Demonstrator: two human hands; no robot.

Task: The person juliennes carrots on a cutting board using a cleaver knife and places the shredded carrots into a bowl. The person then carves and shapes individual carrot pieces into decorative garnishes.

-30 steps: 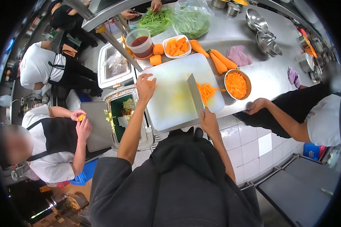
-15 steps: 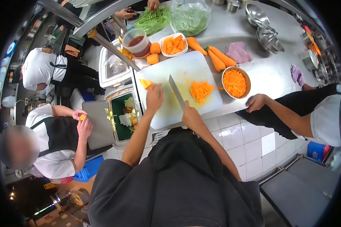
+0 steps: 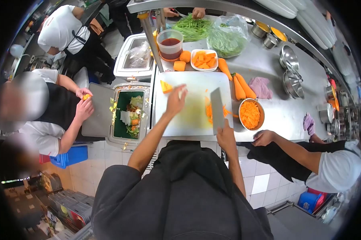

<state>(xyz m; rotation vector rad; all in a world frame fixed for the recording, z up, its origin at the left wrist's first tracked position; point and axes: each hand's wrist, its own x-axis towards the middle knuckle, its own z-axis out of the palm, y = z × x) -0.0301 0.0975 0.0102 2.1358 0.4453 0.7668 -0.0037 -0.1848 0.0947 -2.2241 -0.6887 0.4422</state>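
On the white cutting board [image 3: 188, 82], my right hand [image 3: 226, 138] is wrapped round the handle of a wide-bladed knife [image 3: 217, 110]. The blade partly covers a pile of shredded carrot [image 3: 209, 111]. My left hand [image 3: 176, 100] hovers over the board's left side, fingers apart and holding nothing. Just beyond it lies a cut carrot piece [image 3: 165, 86]. A metal bowl of shredded carrot [image 3: 250, 115] stands right of the board. Whole carrots [image 3: 239, 87] and a white dish of carrot chunks [image 3: 204, 60] are behind the board.
A container of red liquid [image 3: 170, 44] stands behind the board under a metal post. Left of the counter is a scrap bin [image 3: 129, 116]. Co-workers stand on both sides; a person's hand [image 3: 264, 138] is near the bowl. Metal bowls [image 3: 293, 84] sit at the right.
The view has shifted. The knife has moved right from the middle of the board to the shredded pile. My left hand has opened, away from the carrot piece it touched a second ago.
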